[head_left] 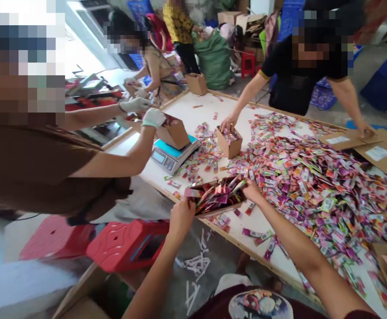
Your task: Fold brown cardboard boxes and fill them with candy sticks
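Note:
Both my hands grip a small cardboard box point(218, 204) crammed with colourful sachets, tilted at the near edge of the white table point(193, 108). My left hand point(181, 217) clasps its left end; my right hand point(252, 191) holds its right end, against a big heap of sachets point(316, 181) spread over the table.
A person in white gloves point(153, 117) holds a brown box over a blue-topped scale point(172, 153). Another person's hand point(228, 122) reaches into a small box point(230, 142). Flat cartons point(376, 153) lie far right. Red stools point(123, 243) stand left; paper strips litter the floor.

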Tool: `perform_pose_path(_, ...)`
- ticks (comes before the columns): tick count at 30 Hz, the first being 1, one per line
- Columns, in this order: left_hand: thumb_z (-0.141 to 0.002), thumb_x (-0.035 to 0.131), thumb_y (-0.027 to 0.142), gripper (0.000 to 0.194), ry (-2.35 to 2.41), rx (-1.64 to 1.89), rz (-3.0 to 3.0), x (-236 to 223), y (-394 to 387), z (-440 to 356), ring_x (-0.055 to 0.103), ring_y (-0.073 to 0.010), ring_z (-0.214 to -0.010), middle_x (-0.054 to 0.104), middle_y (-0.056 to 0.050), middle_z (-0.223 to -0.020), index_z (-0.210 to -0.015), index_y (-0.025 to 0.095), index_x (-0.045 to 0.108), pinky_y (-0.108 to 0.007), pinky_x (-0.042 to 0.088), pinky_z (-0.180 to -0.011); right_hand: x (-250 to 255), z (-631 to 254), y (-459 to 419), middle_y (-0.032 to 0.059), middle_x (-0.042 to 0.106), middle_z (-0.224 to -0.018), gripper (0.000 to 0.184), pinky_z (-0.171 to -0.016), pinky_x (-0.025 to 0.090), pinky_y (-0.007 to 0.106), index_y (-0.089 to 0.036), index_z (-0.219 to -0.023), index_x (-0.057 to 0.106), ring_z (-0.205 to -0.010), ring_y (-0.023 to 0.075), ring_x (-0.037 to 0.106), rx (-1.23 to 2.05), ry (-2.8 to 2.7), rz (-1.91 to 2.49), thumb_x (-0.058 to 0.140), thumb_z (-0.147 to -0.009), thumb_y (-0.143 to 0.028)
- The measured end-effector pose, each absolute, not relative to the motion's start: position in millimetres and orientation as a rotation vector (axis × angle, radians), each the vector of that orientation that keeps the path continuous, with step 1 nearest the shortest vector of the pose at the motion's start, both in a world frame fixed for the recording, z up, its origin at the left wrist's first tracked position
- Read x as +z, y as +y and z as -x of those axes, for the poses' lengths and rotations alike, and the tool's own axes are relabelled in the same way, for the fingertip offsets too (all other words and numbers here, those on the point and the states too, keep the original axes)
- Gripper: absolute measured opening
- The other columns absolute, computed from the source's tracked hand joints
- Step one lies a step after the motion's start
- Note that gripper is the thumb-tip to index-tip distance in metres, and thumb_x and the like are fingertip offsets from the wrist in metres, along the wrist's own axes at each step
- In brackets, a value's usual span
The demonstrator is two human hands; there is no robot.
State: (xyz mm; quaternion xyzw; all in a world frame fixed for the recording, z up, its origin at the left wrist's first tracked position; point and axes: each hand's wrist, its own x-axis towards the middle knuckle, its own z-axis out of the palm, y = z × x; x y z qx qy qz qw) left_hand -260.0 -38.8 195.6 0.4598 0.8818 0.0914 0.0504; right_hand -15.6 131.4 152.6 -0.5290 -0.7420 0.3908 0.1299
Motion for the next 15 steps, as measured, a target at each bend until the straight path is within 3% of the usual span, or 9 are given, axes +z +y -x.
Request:
perform_pose_path(2,-0.093,0.052,0.022,0.022,2.701,0.315,-1.154,184,-50,271,0.074,-0.0324,-0.092,0.076,-0.015,-0.091,-0.107,0.016,0.068,-0.036,0.053,-0.08,159,60,130,0.0129,0.063,-0.143,0.065,-0.105,0.048,0.033,-0.019,-0.151,0.052,-0.128,0.026,0.06,1.028,-2.317,1.411,0.061,-0.087,-0.013)
perform_pose_path(4,-0.092,0.053,0.019,0.022,2.647,0.371,-0.918,165,-52,274,0.075,-0.033,-0.096,0.077,-0.017,-0.095,-0.109,0.014,0.065,-0.035,0.053,-0.079,159,98,123,0.0183,0.045,-0.161,0.085,-0.121,0.035,0.042,-0.016,-0.161,0.039,-0.146,0.0305,0.042,0.859,-2.531,1.176,0.066,-0.081,-0.008)
perform_pose_path(6,-0.092,0.053,0.019,0.02,2.603,0.43,-0.772,145,-50,274,0.076,-0.0321,-0.095,0.077,-0.017,-0.097,-0.11,0.015,0.063,-0.034,0.053,-0.077,152,127,114,0.0181,0.034,-0.167,0.091,-0.127,0.025,0.048,-0.019,-0.164,0.036,-0.153,0.0326,0.031,0.754,-2.724,0.871,0.069,-0.08,-0.007)
perform_pose_path(7,-0.092,0.054,0.02,0.019,2.597,0.454,-0.735,136,-48,274,0.076,-0.0314,-0.094,0.078,-0.016,-0.098,-0.11,0.016,0.062,-0.033,0.054,-0.075,147,139,110,0.0166,0.032,-0.169,0.091,-0.127,0.025,0.05,-0.022,-0.163,0.037,-0.153,0.0328,0.031,0.738,-2.798,0.742,0.069,-0.08,-0.006)
perform_pose_path(10,-0.093,0.054,0.021,0.019,2.602,0.521,-0.65,117,-48,280,0.077,-0.03,-0.092,0.077,-0.015,-0.099,-0.112,0.017,0.057,-0.034,0.055,-0.074,135,163,105,0.0141,0.039,-0.164,0.07,-0.118,0.039,0.047,-0.025,-0.149,0.057,-0.143,0.0312,0.044,0.796,-2.895,0.548,0.067,-0.083,-0.003)
perform_pose_path(13,-0.095,0.048,0.02,0.02,2.626,0.579,-0.567,105,-53,287,0.077,-0.0291,-0.091,0.076,-0.016,-0.098,-0.114,0.016,0.053,-0.035,0.056,-0.074,135,173,112,0.0122,0.063,-0.137,0.032,-0.105,0.048,0.034,-0.018,-0.114,0.078,-0.121,0.0237,0.06,0.911,-2.872,0.511,0.06,-0.092,-0.004)
perform_pose_path(15,-0.095,0.044,0.018,0.024,2.652,0.612,-0.546,99,-54,290,0.077,-0.0284,-0.088,0.075,-0.016,-0.097,-0.118,0.016,0.051,-0.036,0.057,-0.074,144,171,123,0.0095,0.068,-0.122,0.025,-0.102,0.048,0.03,-0.017,-0.104,0.08,-0.113,0.0199,0.063,0.948,-2.798,0.512,0.057,-0.097,-0.009)
